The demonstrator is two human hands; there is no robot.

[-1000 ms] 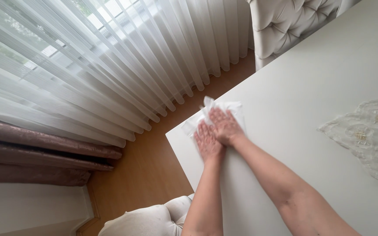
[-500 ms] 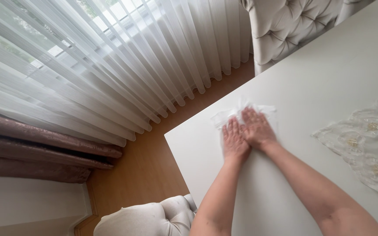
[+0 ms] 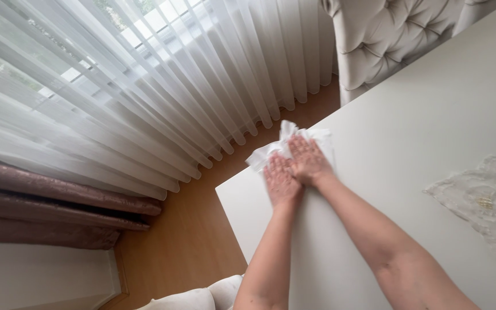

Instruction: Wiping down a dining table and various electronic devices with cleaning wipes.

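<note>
At the table's (image 3: 431, 109) near-left edge, a white cloth (image 3: 317, 139) lies flat, partly overhanging toward the floor (image 3: 202, 229). The left hand (image 3: 282, 182) and right hand (image 3: 309, 161) press side by side on the cloth, palms down, fingers stretched out flat and gripping nothing. Just beyond the edge hang sheer curtains (image 3: 144, 86), with a mauve drape (image 3: 53, 201) bunched lower left. A tufted chair (image 3: 386, 40) stands against the table's far side, near the cloth. A lace runner (image 3: 489, 201) lies to the right, well apart from the hands. Another cushion (image 3: 196, 298) shows at the bottom edge.
</note>
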